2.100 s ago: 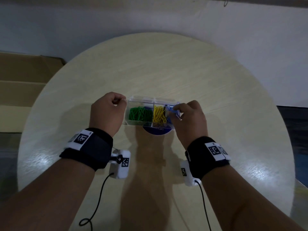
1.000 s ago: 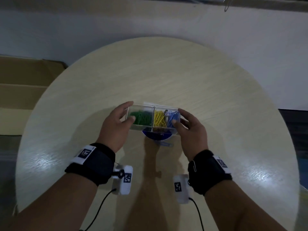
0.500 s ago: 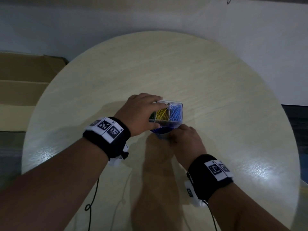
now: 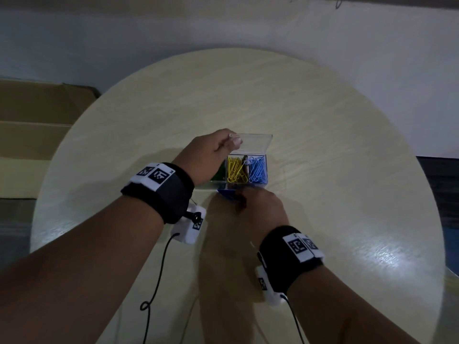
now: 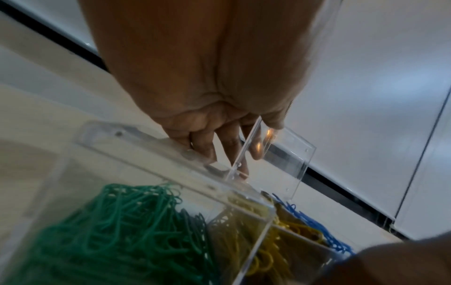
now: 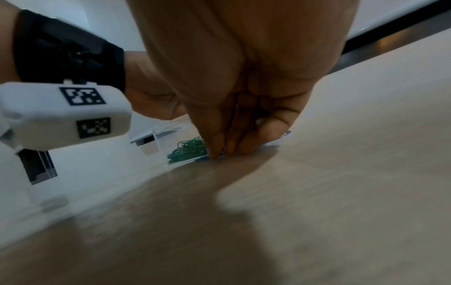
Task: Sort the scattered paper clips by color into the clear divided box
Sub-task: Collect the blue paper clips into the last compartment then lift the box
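The clear divided box (image 4: 267, 170) sits mid-table, with yellow clips (image 4: 234, 170) in the middle compartment and blue clips (image 4: 258, 170) on the right. Green clips (image 5: 122, 231) fill the left compartment, mostly hidden under my wrist in the head view. My left hand (image 4: 233, 141) pinches the clear lid (image 4: 257, 144) and holds it raised at the box's far edge. My right hand (image 4: 239, 198) is down on the table at the box's near edge. Its fingertips (image 6: 213, 154) are bunched on a small blue paper clip (image 6: 202, 158) lying flat there.
The round pale wooden table (image 4: 323, 120) has bare wood all around the box. A dark blue label (image 4: 226, 193) pokes out from under the box's near edge. Cardboard boxes (image 4: 37, 115) stand off the table to the left. Black cables (image 4: 159, 269) trail from both wrists.
Both hands let go of the box's sides. My left hand reached over the box and lifted the lid. My right hand dropped to the blue clip on the table by the near edge.
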Action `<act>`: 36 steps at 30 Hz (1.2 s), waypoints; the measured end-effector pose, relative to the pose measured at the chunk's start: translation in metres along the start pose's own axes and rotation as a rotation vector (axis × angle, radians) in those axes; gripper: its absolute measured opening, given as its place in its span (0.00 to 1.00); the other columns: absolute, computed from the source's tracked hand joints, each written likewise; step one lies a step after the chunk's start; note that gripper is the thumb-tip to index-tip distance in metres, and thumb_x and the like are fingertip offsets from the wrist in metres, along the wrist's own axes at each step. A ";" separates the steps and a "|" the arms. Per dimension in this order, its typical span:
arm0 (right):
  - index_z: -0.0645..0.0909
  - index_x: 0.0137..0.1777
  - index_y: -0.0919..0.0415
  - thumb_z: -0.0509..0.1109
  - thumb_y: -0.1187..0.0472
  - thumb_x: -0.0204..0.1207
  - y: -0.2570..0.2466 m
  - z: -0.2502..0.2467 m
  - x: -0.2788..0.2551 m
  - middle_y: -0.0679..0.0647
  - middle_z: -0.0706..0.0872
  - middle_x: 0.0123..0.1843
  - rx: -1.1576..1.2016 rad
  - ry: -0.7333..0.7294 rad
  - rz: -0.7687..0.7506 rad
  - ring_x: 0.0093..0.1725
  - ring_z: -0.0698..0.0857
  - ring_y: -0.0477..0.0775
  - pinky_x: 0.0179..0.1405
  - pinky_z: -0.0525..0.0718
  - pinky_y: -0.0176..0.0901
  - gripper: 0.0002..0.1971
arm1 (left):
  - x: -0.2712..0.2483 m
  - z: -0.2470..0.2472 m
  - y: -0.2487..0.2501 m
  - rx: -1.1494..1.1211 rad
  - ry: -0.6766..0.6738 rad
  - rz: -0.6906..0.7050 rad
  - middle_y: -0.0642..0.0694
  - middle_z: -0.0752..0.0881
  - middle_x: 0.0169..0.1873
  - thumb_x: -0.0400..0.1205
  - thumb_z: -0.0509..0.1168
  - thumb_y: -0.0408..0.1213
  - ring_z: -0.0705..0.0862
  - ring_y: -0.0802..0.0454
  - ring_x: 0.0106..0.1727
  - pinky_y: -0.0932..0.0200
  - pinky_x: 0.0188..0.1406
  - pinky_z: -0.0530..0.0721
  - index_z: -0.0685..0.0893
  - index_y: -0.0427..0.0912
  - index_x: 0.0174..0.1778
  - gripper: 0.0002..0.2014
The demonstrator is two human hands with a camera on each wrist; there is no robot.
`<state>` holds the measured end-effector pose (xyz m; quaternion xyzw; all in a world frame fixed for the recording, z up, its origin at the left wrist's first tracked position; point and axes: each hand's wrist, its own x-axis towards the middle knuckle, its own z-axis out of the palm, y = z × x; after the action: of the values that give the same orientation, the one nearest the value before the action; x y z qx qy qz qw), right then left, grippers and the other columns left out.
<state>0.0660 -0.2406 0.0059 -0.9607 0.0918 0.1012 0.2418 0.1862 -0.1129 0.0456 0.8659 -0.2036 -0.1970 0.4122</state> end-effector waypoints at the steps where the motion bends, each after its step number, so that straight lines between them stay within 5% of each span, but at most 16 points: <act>1: 0.84 0.59 0.48 0.64 0.57 0.75 -0.001 0.002 -0.001 0.55 0.88 0.54 -0.028 -0.008 -0.023 0.50 0.86 0.59 0.51 0.86 0.49 0.14 | 0.001 0.000 0.001 -0.024 0.000 -0.009 0.58 0.88 0.53 0.87 0.54 0.55 0.84 0.59 0.55 0.56 0.59 0.80 0.82 0.53 0.61 0.16; 5: 0.88 0.51 0.48 0.68 0.54 0.72 0.006 -0.008 -0.013 0.53 0.88 0.51 0.012 0.001 -0.064 0.48 0.85 0.57 0.47 0.83 0.45 0.10 | 0.002 -0.001 0.005 -0.067 0.005 -0.019 0.60 0.87 0.52 0.88 0.53 0.52 0.84 0.60 0.55 0.55 0.60 0.81 0.82 0.51 0.62 0.16; 11: 0.86 0.38 0.49 0.75 0.59 0.71 0.016 -0.054 -0.025 0.45 0.85 0.37 0.312 0.341 0.033 0.36 0.83 0.43 0.34 0.74 0.27 0.04 | 0.003 0.000 0.005 -0.103 0.013 -0.027 0.61 0.87 0.52 0.88 0.53 0.53 0.85 0.58 0.55 0.49 0.62 0.82 0.83 0.52 0.61 0.16; 14: 0.81 0.34 0.49 0.73 0.60 0.70 0.015 -0.070 -0.003 0.48 0.82 0.35 0.279 0.397 0.061 0.36 0.81 0.48 0.33 0.68 0.34 0.06 | 0.004 0.001 0.005 -0.107 0.023 -0.029 0.61 0.88 0.52 0.88 0.53 0.53 0.85 0.57 0.55 0.48 0.63 0.83 0.83 0.52 0.61 0.16; 20: 0.80 0.34 0.55 0.69 0.56 0.72 0.010 -0.073 0.033 0.49 0.83 0.34 0.245 0.230 0.213 0.38 0.80 0.54 0.33 0.69 0.40 0.07 | 0.005 0.002 0.004 -0.121 0.031 -0.036 0.60 0.88 0.52 0.88 0.53 0.53 0.84 0.60 0.56 0.52 0.62 0.82 0.83 0.53 0.59 0.16; 24: 0.84 0.48 0.52 0.68 0.55 0.73 0.006 -0.061 0.040 0.52 0.88 0.45 0.095 0.232 0.169 0.47 0.84 0.58 0.42 0.81 0.44 0.07 | 0.005 0.002 0.003 -0.127 0.033 -0.037 0.60 0.88 0.52 0.88 0.53 0.53 0.83 0.61 0.56 0.54 0.61 0.81 0.83 0.53 0.59 0.16; 26: 0.84 0.54 0.51 0.67 0.53 0.75 0.007 -0.057 0.035 0.52 0.87 0.48 0.044 0.259 0.124 0.48 0.84 0.58 0.43 0.79 0.43 0.10 | 0.005 0.002 0.004 -0.127 0.032 -0.034 0.60 0.88 0.52 0.88 0.53 0.52 0.83 0.61 0.56 0.54 0.61 0.81 0.83 0.53 0.60 0.16; 32: 0.87 0.54 0.52 0.70 0.54 0.74 0.007 -0.044 0.021 0.54 0.82 0.46 -0.105 0.375 -0.122 0.46 0.77 0.59 0.43 0.79 0.46 0.11 | 0.004 0.002 0.003 -0.146 0.039 -0.018 0.60 0.88 0.52 0.88 0.55 0.52 0.83 0.65 0.57 0.57 0.62 0.81 0.82 0.56 0.63 0.14; 36: 0.89 0.48 0.56 0.69 0.55 0.74 0.012 -0.041 0.023 0.56 0.83 0.43 -0.119 0.399 -0.076 0.45 0.78 0.61 0.45 0.77 0.49 0.09 | -0.001 0.001 0.003 -0.168 0.066 0.000 0.59 0.89 0.53 0.87 0.59 0.51 0.83 0.67 0.57 0.59 0.60 0.81 0.82 0.59 0.61 0.11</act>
<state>0.0920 -0.2738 0.0306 -0.9771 0.0954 -0.0949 0.1651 0.1846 -0.1145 0.0473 0.8342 -0.1727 -0.1845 0.4901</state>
